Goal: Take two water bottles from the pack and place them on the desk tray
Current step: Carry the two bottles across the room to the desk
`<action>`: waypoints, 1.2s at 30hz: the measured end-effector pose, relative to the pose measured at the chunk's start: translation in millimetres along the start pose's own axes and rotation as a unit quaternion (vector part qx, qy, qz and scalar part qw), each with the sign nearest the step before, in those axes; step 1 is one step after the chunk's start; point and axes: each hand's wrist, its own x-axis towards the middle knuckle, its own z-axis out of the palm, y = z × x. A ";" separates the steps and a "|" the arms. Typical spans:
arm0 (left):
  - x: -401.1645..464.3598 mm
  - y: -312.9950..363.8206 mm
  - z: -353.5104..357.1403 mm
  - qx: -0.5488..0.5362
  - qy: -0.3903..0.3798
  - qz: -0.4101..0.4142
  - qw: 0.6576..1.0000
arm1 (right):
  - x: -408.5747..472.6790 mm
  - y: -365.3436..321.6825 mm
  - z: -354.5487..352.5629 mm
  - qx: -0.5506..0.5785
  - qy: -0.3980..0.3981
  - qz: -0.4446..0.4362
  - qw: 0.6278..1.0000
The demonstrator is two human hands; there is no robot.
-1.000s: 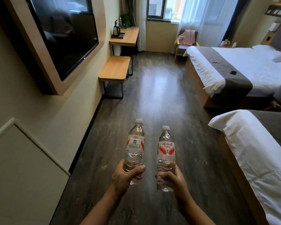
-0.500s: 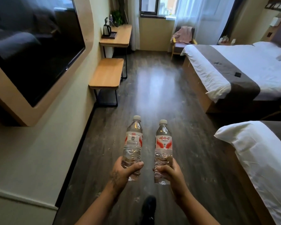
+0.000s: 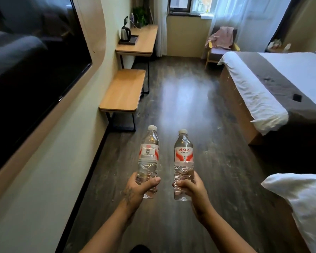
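I hold two clear water bottles with red-and-white labels upright in front of me, above the dark wood floor. My left hand (image 3: 139, 189) is shut on the lower part of the left bottle (image 3: 148, 154). My right hand (image 3: 192, 189) grips the lower part of the right bottle (image 3: 183, 156). Far ahead on the left stands the wooden desk (image 3: 144, 42), and on it a dark tray (image 3: 133, 41) carries a steel kettle (image 3: 125, 33). The bottle pack is out of view.
A low wooden bench (image 3: 122, 92) stands against the left wall before the desk. A wall TV (image 3: 31, 61) hangs at left. Two beds (image 3: 274, 84) line the right side, the nearer one's corner (image 3: 299, 198) close by. A chair (image 3: 221, 44) sits under the window.
The whole view has advanced down the room: bench, desk and far bed are nearer and larger. Both hands still hold their bottles upright in the same pose.
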 end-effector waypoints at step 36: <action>781.0 344.1 74.9 -0.005 -0.030 -0.009 1.000 | 803.0 -230.7 16.5 0.014 0.030 0.012 0.999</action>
